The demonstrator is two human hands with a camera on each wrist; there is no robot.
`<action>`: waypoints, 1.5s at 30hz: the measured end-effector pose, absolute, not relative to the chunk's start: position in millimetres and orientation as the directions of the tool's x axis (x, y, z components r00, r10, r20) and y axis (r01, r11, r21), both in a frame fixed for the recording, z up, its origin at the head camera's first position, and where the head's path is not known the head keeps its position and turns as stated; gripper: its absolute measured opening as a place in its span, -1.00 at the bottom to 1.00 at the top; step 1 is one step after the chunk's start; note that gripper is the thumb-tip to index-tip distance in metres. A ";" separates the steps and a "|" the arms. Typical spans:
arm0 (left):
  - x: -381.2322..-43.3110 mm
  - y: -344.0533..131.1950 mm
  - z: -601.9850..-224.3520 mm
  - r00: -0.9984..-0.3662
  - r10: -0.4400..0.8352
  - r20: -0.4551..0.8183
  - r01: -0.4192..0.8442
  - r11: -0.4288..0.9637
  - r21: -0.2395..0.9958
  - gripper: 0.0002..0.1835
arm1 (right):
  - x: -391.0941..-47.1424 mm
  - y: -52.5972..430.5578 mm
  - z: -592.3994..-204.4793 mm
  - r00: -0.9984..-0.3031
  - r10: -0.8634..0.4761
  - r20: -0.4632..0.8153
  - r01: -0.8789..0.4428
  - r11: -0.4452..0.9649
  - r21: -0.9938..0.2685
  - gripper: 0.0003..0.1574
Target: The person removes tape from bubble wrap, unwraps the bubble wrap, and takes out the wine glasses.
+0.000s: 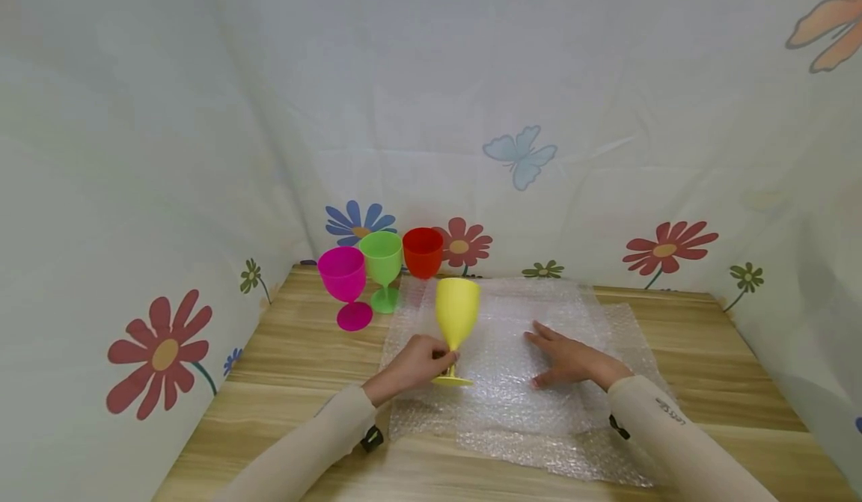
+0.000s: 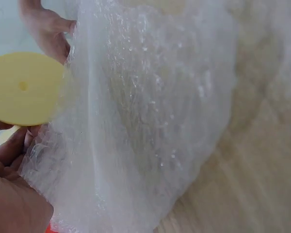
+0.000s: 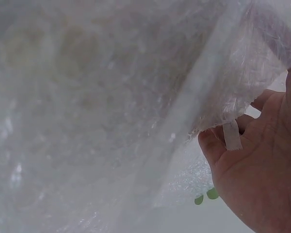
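My left hand [image 1: 420, 360] pinches the stem of a yellow plastic goblet [image 1: 458, 311], which stands upright above the sheet of bubble wrap [image 1: 501, 405]. In the left wrist view the round base of the yellow goblet [image 2: 26, 87] faces the camera, above the left fingers [image 2: 12, 148]. Over the right part of the wrap, my right hand [image 1: 572, 358] lies with its fingers spread, holding nothing in the head view. The right wrist view shows the right hand [image 3: 262, 160] beside bubble wrap [image 3: 106, 107], with a short strip of clear tape [image 3: 232, 136] at its fingers.
At the back left stand a magenta goblet [image 1: 343, 274], a green goblet [image 1: 381, 259] and a red goblet [image 1: 423, 253]. All are on a wood-grain table [image 1: 296, 382]. A white curtain [image 1: 417, 98] printed with flowers and butterflies surrounds the back and sides.
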State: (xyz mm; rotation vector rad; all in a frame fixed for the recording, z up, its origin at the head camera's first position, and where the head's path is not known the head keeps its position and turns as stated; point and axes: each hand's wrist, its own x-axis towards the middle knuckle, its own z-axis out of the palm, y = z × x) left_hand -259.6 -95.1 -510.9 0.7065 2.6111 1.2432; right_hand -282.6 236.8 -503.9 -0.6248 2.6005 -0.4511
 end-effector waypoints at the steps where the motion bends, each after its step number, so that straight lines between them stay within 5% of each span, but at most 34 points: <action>1: -259.1 -95.5 -510.4 -0.875 0.480 0.063 0.350 0.537 0.768 -0.65 | -282.4 236.7 -503.6 -0.807 -0.492 -0.326 -0.353 0.846 -0.400 0.26; 25: -239.6 -124.7 -467.9 -0.878 0.402 0.258 0.459 0.559 0.690 -0.88 | -277.2 236.4 -504.7 -0.815 -0.495 -0.302 -0.355 0.838 -0.415 0.25; 45: -237.0 -193.2 -452.7 -0.906 0.215 0.365 0.420 0.570 0.707 -0.82 | -276.5 236.5 -507.3 -0.820 -0.490 -0.297 -0.348 0.837 -0.422 0.25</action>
